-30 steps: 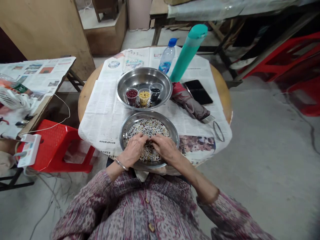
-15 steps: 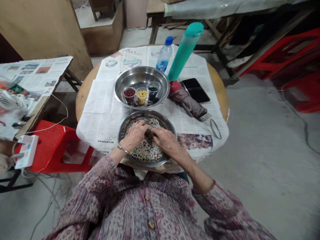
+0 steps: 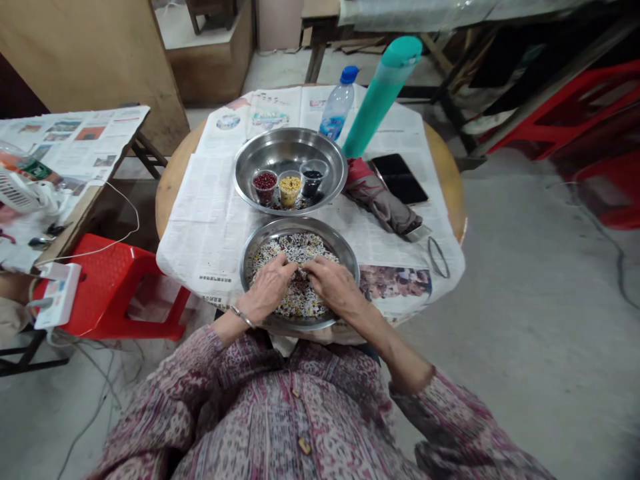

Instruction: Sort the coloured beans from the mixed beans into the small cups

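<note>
A steel bowl [image 3: 350, 252] near the table's front edge holds a mix of white, yellow and dark grains [image 3: 300, 300]. Over the mix are both my hands, their fingertips nearly meeting at its middle. My left hand [image 3: 271, 283], with a metal bangle at the wrist, is closed, thumb and fingers pinched together. Opposite it, my right hand [image 3: 333, 283] is closed too, fingers curled inward. What the fingertips hold is too small to make out. Behind stands a second steel bowl [image 3: 265, 150] with cups of red beans [image 3: 265, 187], yellow grains [image 3: 290, 190] and black beans [image 3: 313, 180].
Newspaper [image 3: 195, 220] covers the round table. At the right lie a folded umbrella [image 3: 383, 203] and a phone [image 3: 399, 179]; behind them stand a water bottle [image 3: 339, 107] and a tall green bottle [image 3: 383, 97]. A red stool [image 3: 113, 287] with a power strip [image 3: 57, 297] is at the left.
My fingertips have come closer together over the bowl. The dark clump of grains between them is no longer visible, and pale grains now show beyond my fingers. The view has shifted slightly.
</note>
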A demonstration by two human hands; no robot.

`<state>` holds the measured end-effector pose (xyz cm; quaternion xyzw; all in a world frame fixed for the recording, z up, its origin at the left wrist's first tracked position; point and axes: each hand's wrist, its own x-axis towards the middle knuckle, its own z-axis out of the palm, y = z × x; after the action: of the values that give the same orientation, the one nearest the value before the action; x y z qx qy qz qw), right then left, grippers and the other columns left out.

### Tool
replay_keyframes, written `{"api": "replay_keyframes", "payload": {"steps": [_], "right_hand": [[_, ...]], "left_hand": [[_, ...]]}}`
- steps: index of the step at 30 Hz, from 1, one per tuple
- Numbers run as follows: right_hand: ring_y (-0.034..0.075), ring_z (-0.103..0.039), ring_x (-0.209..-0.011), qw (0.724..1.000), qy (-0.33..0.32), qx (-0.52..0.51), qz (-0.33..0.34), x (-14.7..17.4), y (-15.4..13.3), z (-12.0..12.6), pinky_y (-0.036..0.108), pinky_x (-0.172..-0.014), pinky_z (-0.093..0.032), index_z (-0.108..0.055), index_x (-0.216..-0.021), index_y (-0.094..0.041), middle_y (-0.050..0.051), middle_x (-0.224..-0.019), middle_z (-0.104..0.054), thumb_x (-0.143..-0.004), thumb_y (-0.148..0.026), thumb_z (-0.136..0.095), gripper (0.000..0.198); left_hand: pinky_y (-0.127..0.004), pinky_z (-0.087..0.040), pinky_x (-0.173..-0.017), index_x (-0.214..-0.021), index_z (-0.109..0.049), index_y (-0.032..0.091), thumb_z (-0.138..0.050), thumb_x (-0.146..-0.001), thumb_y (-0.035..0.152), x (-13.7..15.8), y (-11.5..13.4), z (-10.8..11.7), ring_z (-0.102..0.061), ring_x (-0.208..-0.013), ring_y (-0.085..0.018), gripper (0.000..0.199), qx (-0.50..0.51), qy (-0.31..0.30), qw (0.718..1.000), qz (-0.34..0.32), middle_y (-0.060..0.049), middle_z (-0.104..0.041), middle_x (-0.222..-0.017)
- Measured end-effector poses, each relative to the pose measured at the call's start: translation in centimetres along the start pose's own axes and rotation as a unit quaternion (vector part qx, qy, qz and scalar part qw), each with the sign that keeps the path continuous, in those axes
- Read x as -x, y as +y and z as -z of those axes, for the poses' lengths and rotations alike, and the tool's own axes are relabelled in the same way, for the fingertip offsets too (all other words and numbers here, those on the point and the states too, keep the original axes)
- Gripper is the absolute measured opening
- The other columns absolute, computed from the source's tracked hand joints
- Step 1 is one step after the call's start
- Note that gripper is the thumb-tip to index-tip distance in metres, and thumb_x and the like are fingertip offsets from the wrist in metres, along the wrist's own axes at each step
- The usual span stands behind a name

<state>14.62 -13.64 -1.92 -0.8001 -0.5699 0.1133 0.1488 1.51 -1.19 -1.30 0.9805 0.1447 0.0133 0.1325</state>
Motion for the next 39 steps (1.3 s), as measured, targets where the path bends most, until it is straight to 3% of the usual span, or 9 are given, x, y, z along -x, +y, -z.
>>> {"api": "replay_keyframes", "payload": {"steps": [5,9,12,15,22,25,29,33,39], "right_hand": [[0.022,-0.064,-0.101,0.994,0.103,-0.032,0.013,-0.8,1.5,0.2,0.034,-0.093,-0.051,-0.069,-0.114,-0.018,0.010,-0.107,-0.069,-0.086,-0.002,-0.041,0.042],[0.025,-0.060,-0.111,0.992,0.123,-0.009,0.003,-0.1,1.7,0.3,0.039,-0.098,-0.050,-0.068,-0.118,-0.018,0.012,-0.121,-0.065,-0.087,-0.005,-0.043,0.041],[0.029,-0.056,-0.114,0.994,0.102,0.025,-0.022,0.1,0.9,0.4,0.041,-0.096,-0.051,-0.066,-0.119,-0.017,0.014,-0.123,-0.063,-0.094,-0.020,-0.050,0.030],[0.032,-0.054,-0.114,0.995,0.068,0.051,-0.042,-0.3,-0.5,0.6,0.042,-0.091,-0.051,-0.063,-0.123,-0.015,0.016,-0.123,-0.062,-0.094,-0.030,-0.057,0.033],[0.019,-0.061,-0.096,0.995,-0.075,-0.006,0.059,-0.7,-3.9,-0.2,0.028,-0.081,-0.049,-0.067,-0.108,-0.019,0.008,-0.102,-0.065,-0.096,-0.011,-0.047,0.025],[0.020,-0.061,-0.097,0.992,-0.086,-0.005,0.097,-0.5,-3.8,0.0,0.029,-0.082,-0.048,-0.069,-0.102,-0.019,0.008,-0.099,-0.067,-0.091,-0.004,-0.048,0.028],[0.022,-0.062,-0.098,0.996,-0.036,0.014,0.082,-0.1,-2.4,0.8,0.031,-0.081,-0.049,-0.069,-0.100,-0.020,0.009,-0.102,-0.069,-0.090,-0.005,-0.049,0.027],[0.020,-0.066,-0.091,0.996,0.019,-0.040,0.081,-0.5,-1.5,1.9,0.031,-0.083,-0.050,-0.069,-0.100,-0.022,0.006,-0.096,-0.072,-0.094,-0.014,-0.050,0.022],[0.021,-0.068,-0.086,0.983,0.162,-0.083,0.011,-4.9,-1.7,5.5,0.033,-0.079,-0.050,-0.072,-0.095,-0.021,0.006,-0.097,-0.075,-0.093,-0.024,-0.054,0.019]], "left_hand": [[-0.030,-0.053,-0.084,-0.106,-0.060,0.020,-0.040,-0.096,0.005,-2.2,-1.3,0.1,-0.056,-0.100,-0.019,0.027,-0.030,0.052,0.998,0.021,-0.007,-0.057,-0.111],[-0.032,-0.053,-0.086,-0.109,-0.060,0.021,-0.042,-0.096,0.007,-1.3,-2.2,1.0,-0.053,-0.104,-0.020,0.026,-0.044,0.080,0.995,0.046,-0.007,-0.055,-0.115],[-0.033,-0.053,-0.086,-0.105,-0.061,0.021,-0.042,-0.096,0.006,0.5,-2.5,1.6,-0.054,-0.099,-0.021,0.026,-0.041,0.058,0.997,0.029,-0.006,-0.057,-0.104],[-0.034,-0.052,-0.089,-0.105,-0.061,0.020,-0.041,-0.096,0.004,2.2,-2.5,2.0,-0.054,-0.097,-0.020,0.026,-0.027,0.040,0.999,-0.020,-0.005,-0.059,-0.099],[-0.033,-0.051,-0.086,-0.099,-0.060,0.018,-0.038,-0.103,0.016,3.1,-2.4,1.1,-0.058,-0.092,-0.019,0.022,-0.005,0.089,0.996,-0.026,-0.005,-0.062,-0.093],[-0.032,-0.050,-0.083,-0.093,-0.060,0.018,-0.039,-0.104,0.020,3.0,-2.5,0.6,-0.058,-0.090,-0.019,0.024,-0.013,0.089,0.996,-0.025,-0.004,-0.063,-0.089],[-0.032,-0.048,-0.079,-0.087,-0.061,0.019,-0.048,-0.100,0.020,3.1,-2.6,0.4,-0.058,-0.087,-0.019,0.019,-0.007,0.099,0.995,-0.030,-0.003,-0.063,-0.085],[-0.032,-0.046,-0.077,-0.085,-0.061,0.019,-0.053,-0.097,0.019,3.2,-2.5,0.4,-0.058,-0.085,-0.019,0.014,-0.004,0.098,0.995,-0.027,-0.003,-0.063,-0.084],[-0.032,-0.045,-0.075,-0.083,-0.062,0.019,-0.052,-0.099,0.023,3.1,-2.4,0.3,-0.057,-0.083,-0.019,0.020,-0.017,0.090,0.996,-0.024,-0.003,-0.063,-0.081]]}}
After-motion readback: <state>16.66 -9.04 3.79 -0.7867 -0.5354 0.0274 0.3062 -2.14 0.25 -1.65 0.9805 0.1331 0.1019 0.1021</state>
